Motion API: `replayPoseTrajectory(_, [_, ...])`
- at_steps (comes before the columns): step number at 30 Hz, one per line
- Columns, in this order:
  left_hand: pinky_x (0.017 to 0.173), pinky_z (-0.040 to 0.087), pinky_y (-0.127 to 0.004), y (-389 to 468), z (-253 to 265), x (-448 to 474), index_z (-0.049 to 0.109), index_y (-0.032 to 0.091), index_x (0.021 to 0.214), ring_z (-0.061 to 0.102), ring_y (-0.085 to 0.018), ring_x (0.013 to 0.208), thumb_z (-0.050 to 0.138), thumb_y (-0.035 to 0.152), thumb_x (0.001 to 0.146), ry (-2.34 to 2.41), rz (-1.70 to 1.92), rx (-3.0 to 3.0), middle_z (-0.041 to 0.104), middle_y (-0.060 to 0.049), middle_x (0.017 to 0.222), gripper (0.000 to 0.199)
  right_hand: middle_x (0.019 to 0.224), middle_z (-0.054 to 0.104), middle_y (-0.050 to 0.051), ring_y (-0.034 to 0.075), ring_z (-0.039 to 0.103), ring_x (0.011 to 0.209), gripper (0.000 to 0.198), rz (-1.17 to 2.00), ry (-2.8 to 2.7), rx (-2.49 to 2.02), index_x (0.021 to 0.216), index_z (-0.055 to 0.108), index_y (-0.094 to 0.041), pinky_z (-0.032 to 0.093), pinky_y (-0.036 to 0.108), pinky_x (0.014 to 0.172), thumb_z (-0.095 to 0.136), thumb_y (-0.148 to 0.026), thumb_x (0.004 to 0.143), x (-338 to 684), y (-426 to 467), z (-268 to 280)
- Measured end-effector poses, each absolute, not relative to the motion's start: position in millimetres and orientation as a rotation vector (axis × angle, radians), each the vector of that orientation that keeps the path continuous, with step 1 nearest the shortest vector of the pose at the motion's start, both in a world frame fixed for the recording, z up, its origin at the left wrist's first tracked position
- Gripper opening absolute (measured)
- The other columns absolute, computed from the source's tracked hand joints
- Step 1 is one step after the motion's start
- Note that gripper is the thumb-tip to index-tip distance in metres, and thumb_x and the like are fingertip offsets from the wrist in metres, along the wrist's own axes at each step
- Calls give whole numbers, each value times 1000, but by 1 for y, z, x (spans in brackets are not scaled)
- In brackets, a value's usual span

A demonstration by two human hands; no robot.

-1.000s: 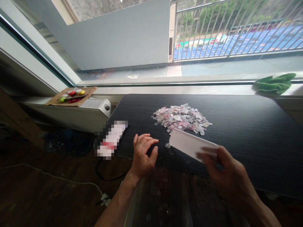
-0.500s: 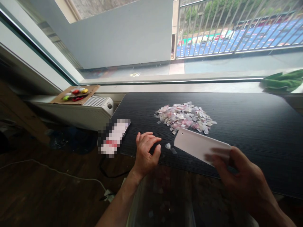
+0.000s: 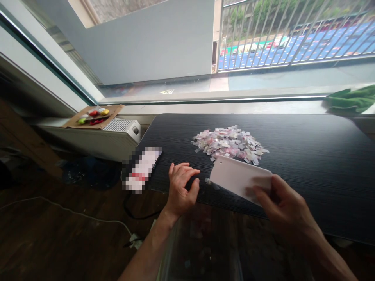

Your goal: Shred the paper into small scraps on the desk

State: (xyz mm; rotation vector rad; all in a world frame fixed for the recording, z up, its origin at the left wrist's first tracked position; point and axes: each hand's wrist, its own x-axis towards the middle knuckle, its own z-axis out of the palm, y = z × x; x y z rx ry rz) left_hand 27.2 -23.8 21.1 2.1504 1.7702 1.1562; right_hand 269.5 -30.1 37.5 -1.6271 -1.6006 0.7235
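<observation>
Leftward has gone the right hand [image 3: 285,203], gripping one white board [image 3: 238,175] in front of one pile [image 3: 230,142] of uncountable scraps on the table [image 3: 316,152]. Two loose scraps [image 3: 208,180] lie between board and left hand [image 3: 182,189], empty, fingers loosely spread. Below, a dim bin [image 3: 172,253] shows a few scraps. One pixelated item [image 3: 142,169] lies left.

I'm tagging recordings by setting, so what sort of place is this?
Probably a room in a home or small workshop: a black wood-grain round-cornered table stands by a wide glass window, a white metal radiator sits at left, and a grey metal railing shows outside.
</observation>
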Motion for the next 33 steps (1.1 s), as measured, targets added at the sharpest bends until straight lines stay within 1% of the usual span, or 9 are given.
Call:
replayPoseTrajectory(4, [113, 23, -53, -24, 21, 27, 65, 23, 94, 56, -24, 109, 51, 23, 83, 1779, 1139, 2131, 67, -4, 92, 18, 75, 71, 2, 16, 64, 57, 20, 799, -1605, -1544, 96, 63, -21, 49, 24, 49, 55, -34, 83, 268, -30, 38])
replayPoseTrajectory(8, [113, 22, -52, -24, 21, 27, 66, 23, 94, 56, -24, 110, 50, 23, 83, 1785, 1121, 2124, 67, -4, 93, 19, 74, 71, 2, 16, 63, 56, 20, 726, -1581, -1579, 92, 64, -23, 48, 24, 47, 55, -38, 82, 272, -33, 40])
replayPoseTrajectory(11, [113, 22, -51, -24, 21, 27, 66, 23, 94, 56, -24, 110, 50, 24, 84, 1785, 1129, 2133, 68, -4, 92, 19, 74, 70, 2, 16, 63, 57, 18, 741, -1626, -1564, 90, 64, -23, 46, 24, 46, 55, -37, 83, 273, -35, 41])
replayPoseTrajectory(14, [113, 23, -51, -24, 21, 27, 66, 23, 94, 56, -24, 110, 50, 24, 84, 1784, 1130, 2144, 67, -4, 92, 19, 68, 68, 1, 15, 60, 55, 16, 751, -1709, -1552, 86, 63, -23, 45, 23, 47, 54, -36, 83, 272, -37, 44])
replayPoseTrajectory(17, [113, 23, -51, -24, 21, 27, 65, 22, 94, 56, -24, 110, 50, 23, 84, 1777, 1132, 2151, 67, -3, 93, 19, 65, 66, -1, 15, 58, 53, 16, 686, -1689, -1588, 87, 63, -23, 45, 23, 48, 55, -37, 83, 269, -38, 48])
replayPoseTrajectory(21, [113, 22, -51, -24, 21, 27, 65, 22, 94, 56, -24, 111, 50, 22, 84, 1773, 1137, 2153, 67, -3, 93, 18, 68, 67, -1, 15, 60, 55, 15, 707, -1678, -1571, 86, 63, -24, 46, 22, 50, 55, -36, 83, 268, -38, 50])
replayPoseTrajectory(25, [113, 22, -51, -24, 21, 27, 65, 23, 94, 56, -23, 110, 50, 23, 84, 1776, 1140, 2151, 67, -3, 93, 18, 69, 68, 1, 17, 62, 58, 16, 646, -1690, -1611, 87, 62, -23, 45, 24, 48, 56, -38, 82, 270, -37, 47])
replayPoseTrajectory(28, [113, 22, -51, -24, 20, 27, 65, 22, 94, 56, -23, 110, 51, 22, 84, 1758, 1159, 2156, 67, -3, 93, 17, 74, 71, 2, 17, 64, 59, 16, 631, -1624, -1600, 88, 62, -24, 44, 23, 46, 55, -37, 83, 268, -37, 45])
replayPoseTrajectory(33, [113, 22, -53, -24, 21, 27, 65, 22, 94, 56, -24, 109, 51, 21, 84, 1762, 1164, 2143, 67, -3, 92, 17, 77, 72, 2, 18, 66, 63, 19, 678, -1671, -1615, 92, 63, -24, 46, 25, 52, 54, -38, 84, 265, -35, 44])
